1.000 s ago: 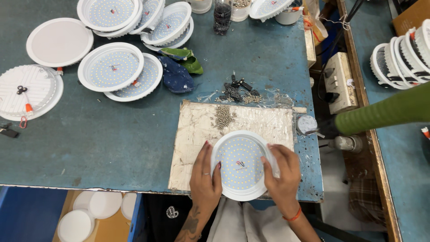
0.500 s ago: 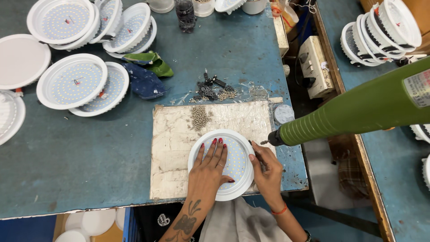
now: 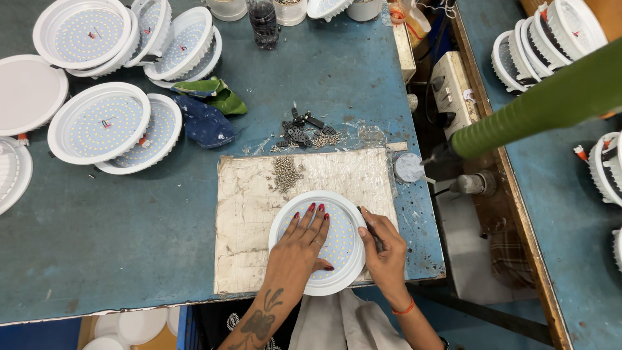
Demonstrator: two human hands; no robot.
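- Round white LED panel light [image 3: 338,228] lies face up on the worn work mat [image 3: 246,214], near the front edge of the blue table [image 3: 129,240]; its front rim overhangs the mat's near edge.
- Left hand [image 3: 303,243] lies flat on the LED face, fingers spread, pressing down, not closed around anything.
- Right hand [image 3: 383,245] is at the panel's right rim, fingers curled around a thin dark tool [image 3: 367,223], only part of which shows; can't tell what kind.
- Pile of small screws [image 3: 285,172] lies on the mat just behind the panel, with dark clips [image 3: 302,132] further back.
- Risk, my read: the palm sits directly on bare LEDs, so heavy pressure could smear or damage them.
- Risk: the tool tip is close to the LED face; a slip off the rim could scratch the board.
- Risk: the panel is near the table edge; a sideways push could slide it off.
- Risk: loose screws close by could get trapped under the rim.
- A green sleeve [image 3: 544,104] reaches in from the right, well apart from the panel.
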